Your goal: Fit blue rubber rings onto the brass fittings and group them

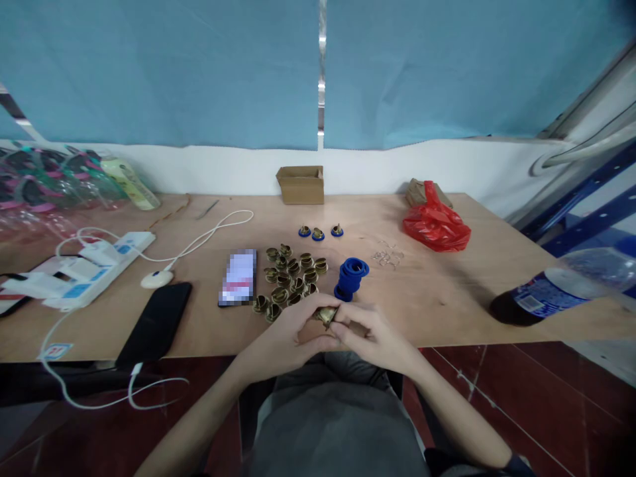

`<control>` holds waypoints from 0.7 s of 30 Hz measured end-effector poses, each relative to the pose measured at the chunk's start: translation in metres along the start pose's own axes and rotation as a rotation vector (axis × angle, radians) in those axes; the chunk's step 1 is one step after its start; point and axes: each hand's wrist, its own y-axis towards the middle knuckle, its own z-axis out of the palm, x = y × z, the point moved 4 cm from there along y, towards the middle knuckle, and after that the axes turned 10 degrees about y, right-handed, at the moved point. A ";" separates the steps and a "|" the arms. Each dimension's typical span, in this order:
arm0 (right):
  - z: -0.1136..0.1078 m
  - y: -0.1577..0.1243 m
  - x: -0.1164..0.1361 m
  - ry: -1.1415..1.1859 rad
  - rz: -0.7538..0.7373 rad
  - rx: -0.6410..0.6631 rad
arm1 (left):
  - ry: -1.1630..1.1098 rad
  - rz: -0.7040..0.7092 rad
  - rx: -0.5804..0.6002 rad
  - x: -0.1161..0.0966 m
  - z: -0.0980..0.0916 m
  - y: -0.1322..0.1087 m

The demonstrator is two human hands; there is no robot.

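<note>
"Brass fitting (326,317), where is it?"

"Between left hand (293,334) and right hand (378,336), at the near edge of the counter (447,305). Both grips pinch it, presumably to steady it from two sides."

"And the blue rings (350,278), stacked?"

"Just beyond the hands, beside the clustered loose fittings (293,267); likely kept close for easy reach."

Apparently a small workshop: wooden workbench (427,298) with clustered brass-coloured fittings (293,267) and stacked blue rings (350,281).
</note>
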 end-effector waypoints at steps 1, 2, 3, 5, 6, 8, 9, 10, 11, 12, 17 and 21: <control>0.001 -0.003 -0.001 0.009 -0.011 -0.004 | 0.020 -0.003 0.009 -0.001 0.002 -0.001; 0.002 -0.005 -0.002 0.017 -0.018 -0.011 | 0.040 -0.002 0.018 -0.002 0.003 -0.002; 0.002 -0.007 -0.002 0.020 -0.022 -0.019 | 0.057 0.007 0.023 -0.002 0.004 -0.002; 0.004 -0.011 -0.003 0.006 -0.036 -0.020 | 0.074 0.032 0.030 -0.001 0.006 -0.004; 0.004 -0.012 -0.003 -0.011 -0.050 -0.013 | 0.076 0.041 0.033 -0.001 0.007 -0.004; 0.006 -0.014 -0.003 -0.052 -0.099 0.002 | 0.075 0.050 0.042 -0.001 0.008 -0.004; 0.007 -0.015 -0.003 -0.067 -0.137 0.001 | 0.073 0.054 0.043 -0.001 0.009 -0.004; 0.008 -0.016 -0.004 -0.077 -0.175 -0.006 | 0.072 0.054 0.043 -0.001 0.010 -0.004; 0.008 -0.018 -0.005 -0.079 -0.211 -0.017 | 0.073 0.049 0.041 0.000 0.010 -0.003; 0.008 -0.020 -0.007 -0.078 -0.238 -0.034 | 0.079 0.039 0.033 0.000 0.009 -0.003; -0.013 -0.036 -0.008 -0.160 -0.248 -0.171 | 0.196 -0.059 -0.072 0.012 -0.006 -0.002; -0.077 -0.040 -0.018 -0.442 0.016 -0.378 | 0.300 -0.157 -0.006 0.023 -0.015 -0.004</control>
